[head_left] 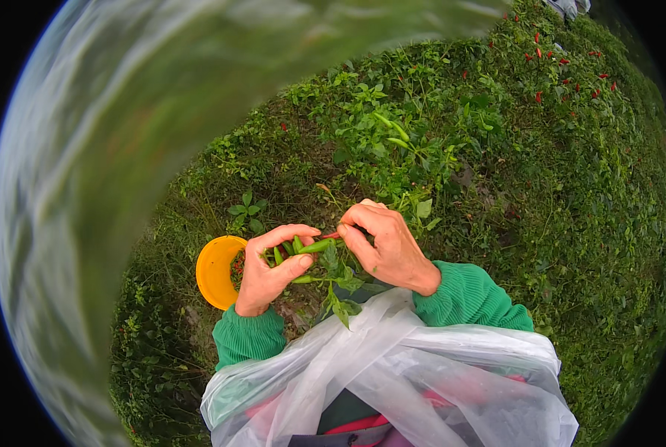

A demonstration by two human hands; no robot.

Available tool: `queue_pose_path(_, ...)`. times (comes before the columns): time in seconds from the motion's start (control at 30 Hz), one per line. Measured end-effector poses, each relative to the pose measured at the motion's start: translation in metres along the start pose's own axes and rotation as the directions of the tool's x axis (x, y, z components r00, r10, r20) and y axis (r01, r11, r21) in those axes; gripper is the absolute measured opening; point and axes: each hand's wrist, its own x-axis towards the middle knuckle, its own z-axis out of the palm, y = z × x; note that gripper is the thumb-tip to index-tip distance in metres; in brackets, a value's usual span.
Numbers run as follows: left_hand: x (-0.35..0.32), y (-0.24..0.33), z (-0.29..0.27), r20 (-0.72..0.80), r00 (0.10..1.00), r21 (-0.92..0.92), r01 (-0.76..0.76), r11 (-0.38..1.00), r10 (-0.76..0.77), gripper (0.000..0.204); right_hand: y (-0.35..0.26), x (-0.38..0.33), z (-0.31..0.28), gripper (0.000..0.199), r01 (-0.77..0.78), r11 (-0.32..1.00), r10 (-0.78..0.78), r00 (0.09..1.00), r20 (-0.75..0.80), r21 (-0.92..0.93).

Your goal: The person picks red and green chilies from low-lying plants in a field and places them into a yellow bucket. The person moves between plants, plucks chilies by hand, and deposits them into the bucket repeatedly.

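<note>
Standing over a low chilli plant (392, 141), you have both hands raised together in front of your chest, sleeves green on both arms. Your left hand (270, 272) is curled shut around a small bunch of green chillies (297, 249), thumb folded across the lower stems, fingers wrapped over the top. Your right hand (385, 246) sits just beside it, thumb and forefinger pinched on the stalk end of one longer green chilli (319, 244) that runs across into the left hand's bunch (a reddish tip shows right at the pinch; whether it is another pod, cannot tell). A leafy sprig (340, 287) hangs below the two hands, touching the bunch. An orange bowl (214, 272) lies on the ground just left of your left wrist, partly hidden behind it, with some red and green pods showing at its inner edge. A clear plastic bag (392, 372) spreads open at your waist, directly beneath the forearms. Red chillies (564, 71) dot the plants further off, upper right. A blurred pale-green shape (124, 149) close to the lens covers the left of the view.
</note>
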Motion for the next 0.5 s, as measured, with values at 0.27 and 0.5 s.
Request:
queue_pose_path(0.27,0.001,-0.002,0.009,-0.174,0.982,-0.008,0.077,0.997,-0.078,0.019,0.006,0.001,-0.006,0.006,0.070,0.997,-0.073,0.957,0.280,0.021)
queue_pose_path(0.5,0.007,-0.011,0.016,-0.147,0.973,-0.258,0.139,0.956,-0.181,0.015,0.009,0.001,-0.012,0.004,0.166,0.984,-0.176,0.955,0.240,0.063)
